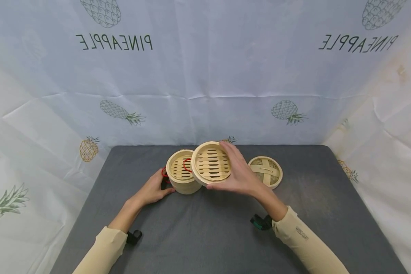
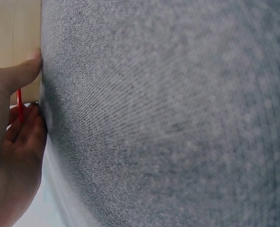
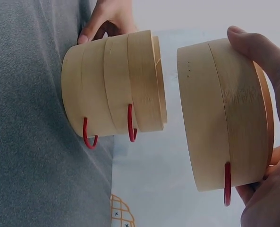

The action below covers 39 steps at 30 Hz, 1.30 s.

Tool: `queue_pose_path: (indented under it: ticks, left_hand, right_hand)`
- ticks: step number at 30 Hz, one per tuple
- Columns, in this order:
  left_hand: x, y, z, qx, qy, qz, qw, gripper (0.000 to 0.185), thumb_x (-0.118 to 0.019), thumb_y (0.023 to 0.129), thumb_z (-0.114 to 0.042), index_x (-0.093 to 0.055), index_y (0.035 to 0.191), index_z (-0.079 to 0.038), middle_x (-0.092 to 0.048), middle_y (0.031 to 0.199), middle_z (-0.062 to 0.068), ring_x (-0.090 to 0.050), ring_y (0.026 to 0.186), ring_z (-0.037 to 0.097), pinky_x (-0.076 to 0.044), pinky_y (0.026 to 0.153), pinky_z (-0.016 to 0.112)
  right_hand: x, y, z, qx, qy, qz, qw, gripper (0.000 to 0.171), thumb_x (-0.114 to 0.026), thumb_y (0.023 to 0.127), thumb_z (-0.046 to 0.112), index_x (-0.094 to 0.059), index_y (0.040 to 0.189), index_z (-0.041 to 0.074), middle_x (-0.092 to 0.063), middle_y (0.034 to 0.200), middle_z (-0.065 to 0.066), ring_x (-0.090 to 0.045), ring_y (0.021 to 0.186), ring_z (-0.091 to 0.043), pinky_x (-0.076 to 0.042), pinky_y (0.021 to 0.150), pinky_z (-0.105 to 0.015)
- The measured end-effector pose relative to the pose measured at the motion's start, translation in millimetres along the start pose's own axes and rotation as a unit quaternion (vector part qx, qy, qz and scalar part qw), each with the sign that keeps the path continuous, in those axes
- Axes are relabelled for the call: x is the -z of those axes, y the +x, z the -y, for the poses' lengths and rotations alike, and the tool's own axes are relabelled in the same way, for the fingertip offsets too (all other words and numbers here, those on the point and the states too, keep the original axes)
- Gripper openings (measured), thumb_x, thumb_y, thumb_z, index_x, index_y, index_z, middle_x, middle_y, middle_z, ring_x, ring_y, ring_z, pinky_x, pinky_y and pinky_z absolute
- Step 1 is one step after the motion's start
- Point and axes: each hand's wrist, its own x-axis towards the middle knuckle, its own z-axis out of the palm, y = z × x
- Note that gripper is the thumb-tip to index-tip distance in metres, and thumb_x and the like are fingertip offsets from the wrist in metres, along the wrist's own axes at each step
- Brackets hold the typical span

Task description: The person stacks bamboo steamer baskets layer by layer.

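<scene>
A bamboo steamer stack (image 1: 180, 174) of two tiers stands on the grey cloth at table centre; in the right wrist view the steamer stack (image 3: 114, 87) shows two red wire handles. My left hand (image 1: 156, 187) holds its left side low down, and in the left wrist view the thumb (image 2: 21, 71) presses the bamboo wall beside a red handle (image 2: 19, 106). My right hand (image 1: 234, 169) grips a third steamer tier (image 1: 212, 163), lifted and tilted just right of the stack. That lifted tier (image 3: 224, 113) is apart from the stack, with my thumb (image 3: 250, 45) on its wall.
A woven bamboo lid (image 1: 265, 171) lies flat on the table (image 1: 328, 213) right of my right hand. White cloth printed with pineapples hangs behind and at both sides. Grey table surface stretches out in front of the steamer.
</scene>
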Motion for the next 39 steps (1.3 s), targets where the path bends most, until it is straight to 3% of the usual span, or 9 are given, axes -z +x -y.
queue_pose_path:
  ticks: [10,19,21,29,34,36,39]
  left_hand:
    - [1.6,0.2,-0.9,-0.009,0.0,-0.006,0.9999,0.078,-0.091,0.089,-0.028,-0.053,0.152,-0.001,-0.064,0.136,0.026,-0.067,0.117,0.038,-0.057,0.097,0.055]
    - [-7.6,0.5,18.1,-0.019,0.007,-0.011,0.9997,0.077,-0.092,0.089,-0.032,-0.055,0.151,-0.005,-0.064,0.135,0.024,-0.066,0.119,0.037,-0.056,0.098,0.054]
    - [-11.1,0.4,25.3,-0.02,0.012,-0.01,0.9997,0.077,-0.091,0.09,-0.034,-0.054,0.151,-0.006,-0.064,0.135,0.023,-0.066,0.118,0.034,-0.056,0.097,0.049]
    - [-1.9,2.1,6.9,-0.013,-0.013,-0.005,0.9998,0.076,-0.092,0.088,-0.025,-0.055,0.149,-0.001,-0.065,0.128,0.023,-0.068,0.109,0.033,-0.058,0.09,0.051]
    - [-8.4,3.9,20.1,0.013,0.005,0.015,0.9998,0.081,-0.091,0.089,-0.029,-0.05,0.155,-0.006,-0.063,0.136,0.016,-0.066,0.12,0.031,-0.056,0.1,0.057]
    - [-13.8,3.3,31.8,0.001,0.012,0.013,0.9998,0.083,-0.091,0.09,-0.035,-0.048,0.157,-0.01,-0.063,0.136,0.011,-0.065,0.12,0.026,-0.056,0.101,0.052]
    - [-12.8,1.9,30.2,-0.012,0.001,0.006,0.9999,0.082,-0.09,0.09,-0.034,-0.048,0.157,-0.011,-0.063,0.132,0.011,-0.065,0.117,0.026,-0.056,0.099,0.049]
  right_hand:
    - [-6.7,10.5,4.1,0.008,0.012,-0.018,1.0,0.133,-0.1,0.067,0.048,-0.027,0.172,0.012,-0.032,0.175,-0.016,-0.028,0.166,-0.038,-0.03,0.129,-0.07]
    - [-13.8,18.8,6.8,0.028,0.018,-0.018,0.999,0.131,-0.101,0.068,0.046,-0.028,0.171,0.012,-0.037,0.171,-0.015,-0.038,0.159,-0.036,-0.037,0.126,-0.066]
    - [-14.9,20.1,8.2,0.026,0.019,-0.016,0.999,0.131,-0.101,0.068,0.046,-0.027,0.172,0.012,-0.037,0.171,-0.015,-0.037,0.159,-0.037,-0.036,0.126,-0.067]
    - [-20.4,27.0,12.8,0.019,0.025,-0.006,0.999,0.132,-0.101,0.068,0.048,-0.027,0.172,0.014,-0.034,0.174,-0.015,-0.034,0.162,-0.037,-0.035,0.127,-0.067]
    - [-24.0,30.1,13.9,0.014,0.033,-0.001,0.999,0.132,-0.1,0.068,0.047,-0.027,0.172,0.014,-0.033,0.174,-0.015,-0.034,0.162,-0.037,-0.035,0.127,-0.068]
    - [-24.8,31.1,14.9,0.014,0.035,0.001,0.999,0.132,-0.101,0.068,0.047,-0.026,0.172,0.013,-0.033,0.174,-0.015,-0.034,0.162,-0.038,-0.035,0.127,-0.068]
    - [-25.5,32.1,16.8,0.013,0.036,0.002,0.999,0.133,-0.101,0.068,0.046,-0.026,0.172,0.013,-0.032,0.175,-0.015,-0.033,0.163,-0.038,-0.034,0.127,-0.069]
